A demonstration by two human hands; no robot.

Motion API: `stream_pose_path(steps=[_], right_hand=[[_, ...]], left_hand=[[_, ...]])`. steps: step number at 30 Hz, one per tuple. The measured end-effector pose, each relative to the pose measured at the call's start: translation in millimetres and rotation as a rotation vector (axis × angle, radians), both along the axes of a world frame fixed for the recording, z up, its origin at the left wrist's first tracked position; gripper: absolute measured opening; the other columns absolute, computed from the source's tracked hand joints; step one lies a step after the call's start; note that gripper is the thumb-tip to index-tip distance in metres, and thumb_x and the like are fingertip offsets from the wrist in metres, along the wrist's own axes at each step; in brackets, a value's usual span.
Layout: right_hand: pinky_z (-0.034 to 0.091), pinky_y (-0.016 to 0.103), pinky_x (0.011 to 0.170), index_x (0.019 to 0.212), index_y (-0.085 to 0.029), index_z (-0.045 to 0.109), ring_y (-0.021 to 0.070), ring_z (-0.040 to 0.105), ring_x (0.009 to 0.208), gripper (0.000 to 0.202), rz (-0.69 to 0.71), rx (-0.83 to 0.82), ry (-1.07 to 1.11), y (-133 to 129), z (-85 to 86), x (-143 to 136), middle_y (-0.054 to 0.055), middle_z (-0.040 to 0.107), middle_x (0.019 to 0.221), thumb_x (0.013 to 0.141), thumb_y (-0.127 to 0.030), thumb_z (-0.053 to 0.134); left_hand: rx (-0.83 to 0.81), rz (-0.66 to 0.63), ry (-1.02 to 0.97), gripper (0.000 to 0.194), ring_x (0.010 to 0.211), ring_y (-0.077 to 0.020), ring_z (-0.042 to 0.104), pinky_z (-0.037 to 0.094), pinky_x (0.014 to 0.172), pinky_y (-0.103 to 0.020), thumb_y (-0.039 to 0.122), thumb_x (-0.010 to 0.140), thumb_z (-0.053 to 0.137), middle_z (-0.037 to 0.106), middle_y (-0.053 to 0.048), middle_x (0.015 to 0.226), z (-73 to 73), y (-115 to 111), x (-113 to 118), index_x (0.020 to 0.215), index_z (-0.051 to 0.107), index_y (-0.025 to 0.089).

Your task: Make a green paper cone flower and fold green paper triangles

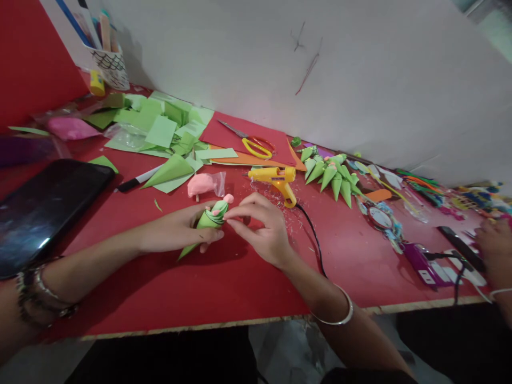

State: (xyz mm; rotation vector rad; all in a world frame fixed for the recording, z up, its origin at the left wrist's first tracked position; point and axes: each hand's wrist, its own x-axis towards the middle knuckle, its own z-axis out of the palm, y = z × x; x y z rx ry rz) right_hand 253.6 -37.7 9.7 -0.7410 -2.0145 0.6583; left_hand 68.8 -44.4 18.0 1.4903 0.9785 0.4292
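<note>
My left hand (pixel 180 229) is wrapped round a green paper cone (pixel 208 220), tip pointing down and left. Small pink clay bits sit at the cone's wide end, and a larger pink clay ball (pixel 228 199) shows at its top. My right hand (pixel 262 226) comes in from the right, thumb and forefinger pinched against the cone's rim. Whatever lies between those fingertips is too small to make out. Just behind the cone lies a lump of pink clay (pixel 201 184) in clear wrap.
A yellow glue gun (pixel 276 178) with a black cord lies right of centre. Behind are scissors (pixel 256 145) and green paper pieces (pixel 160 130). Several joined green cones (pixel 332 173) rest to the right. A dark tablet-like device (pixel 48 208) lies left; another person's hand (pixel 496 242) is far right.
</note>
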Motion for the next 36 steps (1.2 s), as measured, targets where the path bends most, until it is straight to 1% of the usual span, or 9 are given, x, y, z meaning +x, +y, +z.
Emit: stream_pose_path(steps=[3, 7, 12, 17, 21, 30, 36], right_hand=[[0.043, 0.022, 0.064, 0.083, -0.020, 0.065, 0.0076, 0.051, 0.065, 0.007, 0.006, 0.009, -0.007, 1.2, -0.5, 0.1, -0.002, 0.052, 0.075, 0.080, -0.017, 0.059], [0.044, 0.022, 0.062, 0.083, -0.020, 0.065, 0.0075, 0.051, 0.065, 0.007, -0.001, 0.025, -0.008, 1.2, -0.8, -0.1, -0.002, 0.052, 0.076, 0.080, -0.018, 0.060], [0.044, 0.021, 0.060, 0.083, -0.020, 0.064, 0.0078, 0.051, 0.065, 0.005, -0.003, 0.095, -0.009, 0.8, -1.5, -1.2, -0.002, 0.053, 0.074, 0.080, -0.018, 0.060], [0.045, 0.021, 0.060, 0.082, -0.020, 0.064, 0.0082, 0.052, 0.066, 0.005, -0.012, 0.148, 0.001, 1.1, -2.3, -0.4, -0.001, 0.053, 0.074, 0.079, -0.018, 0.060], [0.045, 0.022, 0.061, 0.085, -0.020, 0.065, 0.0081, 0.052, 0.068, 0.009, 0.027, 0.164, 0.004, 1.7, -3.1, 0.9, -0.001, 0.053, 0.076, 0.080, -0.017, 0.059], [0.045, 0.022, 0.061, 0.085, -0.021, 0.065, 0.0082, 0.052, 0.068, 0.009, 0.028, 0.140, 0.004, 2.1, -3.4, 0.1, -0.001, 0.052, 0.077, 0.080, -0.017, 0.058], [0.045, 0.022, 0.062, 0.083, -0.021, 0.065, 0.0079, 0.051, 0.069, 0.008, 0.068, 0.115, 0.003, 3.8, -2.7, 1.7, -0.002, 0.050, 0.076, 0.079, -0.015, 0.060]], left_hand=[[0.006, -0.019, 0.016, 0.029, 0.052, -0.0102, 0.051, 0.037, 0.050, -0.021, 0.032, 0.075, 0.051, 0.050, 0.008, 0.055, 0.6, 0.1, 0.1, 0.101, 0.046, 0.020], [0.022, -0.022, 0.018, 0.026, 0.052, -0.0099, 0.050, 0.037, 0.050, -0.021, 0.031, 0.075, 0.050, 0.050, 0.008, 0.055, 0.2, 0.4, 0.0, 0.098, 0.046, 0.019], [0.041, -0.031, 0.004, 0.022, 0.053, -0.0095, 0.050, 0.037, 0.050, -0.020, 0.030, 0.075, 0.050, 0.050, 0.008, 0.055, -1.3, 0.9, 0.4, 0.094, 0.046, 0.019], [0.040, -0.023, 0.004, 0.021, 0.053, -0.0093, 0.050, 0.037, 0.051, -0.020, 0.029, 0.075, 0.050, 0.050, 0.008, 0.056, -2.1, 0.3, 1.2, 0.093, 0.046, 0.019], [0.033, -0.011, 0.005, 0.023, 0.053, -0.0096, 0.051, 0.038, 0.051, -0.021, 0.030, 0.075, 0.050, 0.050, 0.008, 0.055, -2.3, 0.3, 0.1, 0.095, 0.046, 0.019], [0.016, -0.038, 0.011, 0.022, 0.053, -0.0093, 0.050, 0.038, 0.051, -0.020, 0.030, 0.075, 0.051, 0.050, 0.008, 0.056, -2.4, 0.3, -0.8, 0.094, 0.046, 0.019], [0.012, -0.045, 0.004, 0.022, 0.053, -0.0084, 0.049, 0.037, 0.050, -0.019, 0.029, 0.077, 0.050, 0.050, 0.008, 0.057, -3.0, -0.6, -1.4, 0.096, 0.044, 0.020]])
